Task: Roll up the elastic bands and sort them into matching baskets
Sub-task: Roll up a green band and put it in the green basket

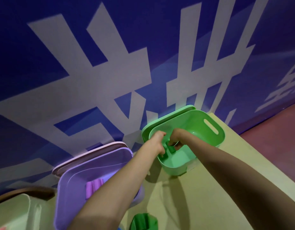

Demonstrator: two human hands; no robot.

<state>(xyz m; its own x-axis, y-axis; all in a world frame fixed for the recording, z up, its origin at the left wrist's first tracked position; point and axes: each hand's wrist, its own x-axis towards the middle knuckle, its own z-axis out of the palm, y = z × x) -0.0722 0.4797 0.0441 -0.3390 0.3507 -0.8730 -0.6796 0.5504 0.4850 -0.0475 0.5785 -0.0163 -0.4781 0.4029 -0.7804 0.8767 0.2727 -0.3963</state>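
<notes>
Both my hands reach into the green basket [214, 130] at the back right of the table. My left hand [157, 141] and my right hand [176, 138] together hold a rolled green elastic band [170, 147] low inside it, fingers curled round the roll. A purple basket [72, 185] stands to the left with a purple band [93, 188] inside, partly hidden by my left forearm. Another green band [143, 221] lies on the table at the bottom edge.
A green lid [161, 122] leans behind the green basket and a pink lid [87, 155] behind the purple one, both against the blue and white wall. A pale container [15, 213] sits at the bottom left. The table's right edge drops to a reddish floor.
</notes>
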